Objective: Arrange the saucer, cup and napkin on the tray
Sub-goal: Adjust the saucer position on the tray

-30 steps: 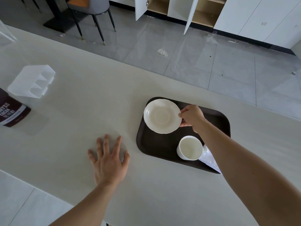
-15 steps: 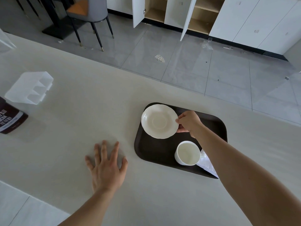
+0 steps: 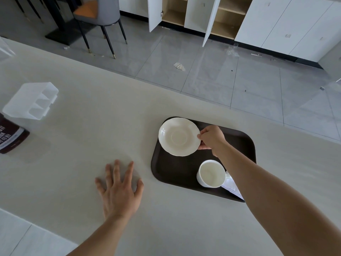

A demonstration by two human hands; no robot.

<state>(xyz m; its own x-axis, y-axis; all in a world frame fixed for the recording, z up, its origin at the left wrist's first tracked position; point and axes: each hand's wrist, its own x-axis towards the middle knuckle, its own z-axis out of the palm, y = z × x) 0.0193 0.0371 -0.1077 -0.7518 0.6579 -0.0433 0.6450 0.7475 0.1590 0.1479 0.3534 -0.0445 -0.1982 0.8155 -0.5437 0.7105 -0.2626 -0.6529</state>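
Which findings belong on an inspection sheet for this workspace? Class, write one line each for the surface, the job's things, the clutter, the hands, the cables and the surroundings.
Surface: pale counter, bare around the tray.
Job's things: dark tray holds a white saucer at its far left, an empty cup nearer, and a folded napkin partly hidden by the arm.
Clutter: clear plastic organiser and a brown labelled container at the far left.
Hands: right hand pinches the saucer's rim; left hand lies flat and open on the counter.
Cables: nothing seen.
Surroundings: tiled floor with scraps, a chair, cabinets with open doors.
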